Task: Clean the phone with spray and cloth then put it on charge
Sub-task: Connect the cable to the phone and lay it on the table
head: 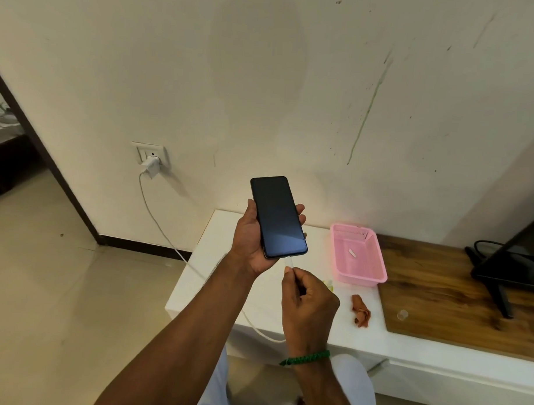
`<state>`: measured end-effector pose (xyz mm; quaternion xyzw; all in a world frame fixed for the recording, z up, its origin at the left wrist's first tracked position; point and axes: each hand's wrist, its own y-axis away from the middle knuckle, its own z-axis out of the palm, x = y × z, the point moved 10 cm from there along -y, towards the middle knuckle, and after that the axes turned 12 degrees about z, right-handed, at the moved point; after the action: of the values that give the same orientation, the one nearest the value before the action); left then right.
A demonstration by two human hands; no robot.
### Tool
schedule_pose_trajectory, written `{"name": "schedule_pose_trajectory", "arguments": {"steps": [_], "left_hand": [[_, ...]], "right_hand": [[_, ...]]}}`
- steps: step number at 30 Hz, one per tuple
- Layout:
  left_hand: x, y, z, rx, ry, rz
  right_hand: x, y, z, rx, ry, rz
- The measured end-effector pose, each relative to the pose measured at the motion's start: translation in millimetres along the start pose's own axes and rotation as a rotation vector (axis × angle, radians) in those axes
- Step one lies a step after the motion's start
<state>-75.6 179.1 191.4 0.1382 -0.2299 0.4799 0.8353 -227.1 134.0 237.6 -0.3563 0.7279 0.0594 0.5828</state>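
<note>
My left hand (pixel 252 241) holds a black phone (pixel 277 216) upright in the air, its dark screen facing me. Just below it my right hand (pixel 307 306) pinches the white plug (pixel 288 261) of the charging cable at the phone's bottom edge. The white cable (pixel 162 226) runs from a white charger (pixel 151 165) in the wall socket (pixel 149 153), down under my left arm to my right hand. A crumpled orange cloth (pixel 361 310) lies on the white unit (pixel 215 246). Only the yellowish tip of the spray bottle (pixel 329 284) shows behind my right hand.
A pink plastic basket (pixel 358 276) sits on the white unit, holding one small white piece. To the right lies a wooden top (pixel 438 287) with a clear cap (pixel 402 314) and a black screen stand (pixel 499 289). A doorway opens at the far left.
</note>
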Motion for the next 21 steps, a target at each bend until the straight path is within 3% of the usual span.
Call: {"name": "schedule_pose_trajectory", "arguments": {"steps": [21], "left_hand": [[-4.7,3.7,0.6,0.009,-0.024,-0.01]], "right_hand": [[0.4,0.0,-0.8,0.002,0.001,0.006]]}}
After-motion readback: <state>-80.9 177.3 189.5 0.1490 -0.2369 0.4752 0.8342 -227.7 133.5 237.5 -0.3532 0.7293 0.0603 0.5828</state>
